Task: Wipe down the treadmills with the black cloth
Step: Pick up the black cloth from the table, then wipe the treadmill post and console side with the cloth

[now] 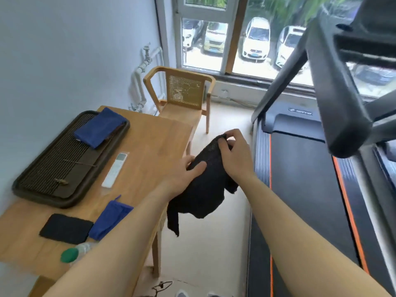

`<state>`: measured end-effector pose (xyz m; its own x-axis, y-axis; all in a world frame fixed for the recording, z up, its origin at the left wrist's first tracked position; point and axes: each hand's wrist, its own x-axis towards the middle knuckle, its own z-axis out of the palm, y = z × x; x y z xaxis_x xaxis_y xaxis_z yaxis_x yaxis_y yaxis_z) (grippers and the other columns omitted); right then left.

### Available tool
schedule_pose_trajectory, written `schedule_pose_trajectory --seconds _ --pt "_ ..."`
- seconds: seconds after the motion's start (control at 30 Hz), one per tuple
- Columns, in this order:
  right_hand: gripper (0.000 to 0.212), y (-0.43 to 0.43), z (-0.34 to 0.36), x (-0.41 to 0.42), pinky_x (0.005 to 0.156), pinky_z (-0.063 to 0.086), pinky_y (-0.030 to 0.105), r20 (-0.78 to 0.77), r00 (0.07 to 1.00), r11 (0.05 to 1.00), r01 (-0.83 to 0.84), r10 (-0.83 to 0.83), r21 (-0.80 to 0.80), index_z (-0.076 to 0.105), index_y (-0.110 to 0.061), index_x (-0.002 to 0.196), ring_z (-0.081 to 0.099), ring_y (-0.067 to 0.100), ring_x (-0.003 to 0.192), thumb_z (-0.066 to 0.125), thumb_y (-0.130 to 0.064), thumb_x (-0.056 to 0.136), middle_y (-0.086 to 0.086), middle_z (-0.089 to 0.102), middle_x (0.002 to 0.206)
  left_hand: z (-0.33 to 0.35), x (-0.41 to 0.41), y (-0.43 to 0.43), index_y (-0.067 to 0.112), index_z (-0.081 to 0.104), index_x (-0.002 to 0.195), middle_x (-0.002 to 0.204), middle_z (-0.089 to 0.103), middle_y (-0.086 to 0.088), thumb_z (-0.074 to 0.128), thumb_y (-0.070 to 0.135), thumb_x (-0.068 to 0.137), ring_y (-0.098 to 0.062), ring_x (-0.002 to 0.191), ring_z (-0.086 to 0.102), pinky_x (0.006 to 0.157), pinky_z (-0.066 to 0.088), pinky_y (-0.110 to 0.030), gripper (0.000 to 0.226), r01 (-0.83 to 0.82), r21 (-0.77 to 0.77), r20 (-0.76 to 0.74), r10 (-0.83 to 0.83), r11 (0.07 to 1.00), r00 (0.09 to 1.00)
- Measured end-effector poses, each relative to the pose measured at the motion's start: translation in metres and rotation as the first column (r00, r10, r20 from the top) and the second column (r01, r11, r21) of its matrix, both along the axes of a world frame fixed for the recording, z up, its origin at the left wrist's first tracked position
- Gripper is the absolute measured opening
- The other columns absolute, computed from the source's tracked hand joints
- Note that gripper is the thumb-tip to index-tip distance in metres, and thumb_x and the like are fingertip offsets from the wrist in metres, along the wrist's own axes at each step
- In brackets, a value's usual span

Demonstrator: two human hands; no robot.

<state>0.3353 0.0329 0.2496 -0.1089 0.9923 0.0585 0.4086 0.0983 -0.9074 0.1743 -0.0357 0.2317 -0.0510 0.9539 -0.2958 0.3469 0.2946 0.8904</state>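
A black cloth point(203, 196) hangs in the air between the wooden table and the treadmill, held by both hands. My left hand point(184, 176) grips its left side from below, thumb on top. My right hand point(234, 154) pinches the cloth's upper edge with its fingertips. The cloth's lower corners droop loose toward the floor. The treadmill point(304, 189) stands at the right, with a dark belt, orange stripes along its sides and a grey handrail point(334, 88) reaching toward me above it.
The wooden table point(150, 146) at the left carries a dark slatted tray point(64, 166), two blue cloths point(98, 129) point(109, 217), a second folded black cloth point(65, 229), a white remote point(114, 170) and a green-capped bottle point(70, 255). A cane-backed chair point(184, 97) stands under the window.
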Motion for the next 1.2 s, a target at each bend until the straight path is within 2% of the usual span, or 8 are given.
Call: schedule_pose_trajectory --seconds 0.17,0.4,0.57,0.77,0.9,1.03,1.13,1.2 --pt "0.006 -0.023 0.028 0.084 0.065 0.041 0.01 0.006 0.983 0.98 0.183 -0.184 0.072 0.052 -0.026 0.107 0.053 -0.004 0.079 0.048 -0.029 0.103 -0.021 0.056 0.089 -0.011 0.063 -0.018 0.021 0.073 0.113 0.104 0.077 0.006 0.083 0.035 0.079 -0.016 0.1 0.072 0.096 0.056 -0.039 0.038 0.352 -0.236 0.119 -0.332 0.906 0.936" --pt "0.011 -0.069 0.032 0.219 0.069 0.044 0.025 0.001 0.927 0.924 0.374 -0.376 0.084 0.05 -0.024 0.109 0.057 0.005 0.084 0.043 -0.031 0.105 -0.01 0.06 0.091 -0.009 0.142 -0.022 0.021 0.074 0.101 0.095 0.078 0.003 0.08 0.036 0.081 -0.017 0.092 0.073 0.092 0.058 -0.039 0.026 0.449 -0.221 -0.004 -0.461 0.866 0.887" --pt "0.015 -0.083 0.037 0.318 0.071 0.04 0.027 -0.093 0.881 0.881 0.47 -0.465 0.046 0.051 -0.02 0.107 0.054 0.013 0.087 0.042 -0.032 0.104 -0.005 0.057 0.093 0.028 0.209 -0.009 0.007 0.07 0.101 0.095 0.075 -0.011 0.072 0.022 0.088 -0.032 0.097 0.07 0.09 0.054 -0.046 0.02 0.4 -0.112 0.016 -0.4 0.91 0.916" --pt "0.018 -0.05 0.061 0.386 0.078 0.035 0.031 -0.162 0.881 0.894 0.447 -0.445 -0.025 0.047 -0.028 0.085 0.044 0.013 0.08 0.044 -0.033 0.103 -0.009 0.047 0.087 0.091 0.277 0.02 0.017 0.067 0.068 0.07 0.062 -0.005 0.054 0.012 0.067 -0.026 0.076 0.058 0.074 0.045 -0.035 0.014 0.231 0.051 0.101 -0.235 0.972 0.967" --pt "0.017 0.001 0.087 0.404 0.077 0.037 0.031 -0.253 0.836 0.871 0.487 -0.486 -0.064 0.053 -0.02 0.101 0.048 0.016 0.088 0.043 -0.034 0.103 -0.004 0.052 0.095 0.124 0.298 0.071 0.02 0.075 0.085 0.083 0.07 0.002 0.062 0.013 0.086 -0.017 0.083 0.063 0.076 0.048 -0.028 0.015 0.1 0.241 -0.047 -0.091 0.965 0.995" --pt "0.026 0.067 0.112 0.41 0.062 0.028 0.033 -0.278 0.798 0.839 0.541 -0.534 -0.06 0.04 -0.017 0.077 0.033 0.015 0.067 0.04 -0.023 0.102 -0.002 0.035 0.07 0.156 0.319 0.143 0.022 0.075 0.104 0.097 0.069 0.006 0.065 0.019 0.092 -0.011 0.091 0.061 0.077 0.043 -0.019 0.016 -0.032 0.419 -0.109 0.085 0.907 0.99" --pt "0.025 0.126 0.126 0.408 0.076 0.036 0.032 -0.249 0.754 0.789 0.607 -0.608 -0.089 0.057 -0.01 0.112 0.047 0.02 0.086 0.036 -0.021 0.104 0.001 0.054 0.09 0.159 0.327 0.205 0.015 0.073 0.115 0.115 0.07 -0.005 0.066 0.019 0.092 -0.024 0.11 0.063 0.097 0.049 -0.034 0.024 -0.073 0.414 -0.144 0.144 0.907 0.979" --pt "0.038 0.158 0.121 0.406 0.089 0.039 0.036 -0.096 0.734 0.738 0.656 -0.672 -0.158 0.045 -0.007 0.137 0.051 0.029 0.109 0.038 -0.021 0.103 0.012 0.056 0.126 0.146 0.338 0.235 0.013 0.063 0.127 0.129 0.064 -0.009 0.064 0.025 0.093 -0.03 0.119 0.058 0.102 0.047 -0.041 0.036 -0.035 0.328 -0.314 0.144 0.944 0.938"
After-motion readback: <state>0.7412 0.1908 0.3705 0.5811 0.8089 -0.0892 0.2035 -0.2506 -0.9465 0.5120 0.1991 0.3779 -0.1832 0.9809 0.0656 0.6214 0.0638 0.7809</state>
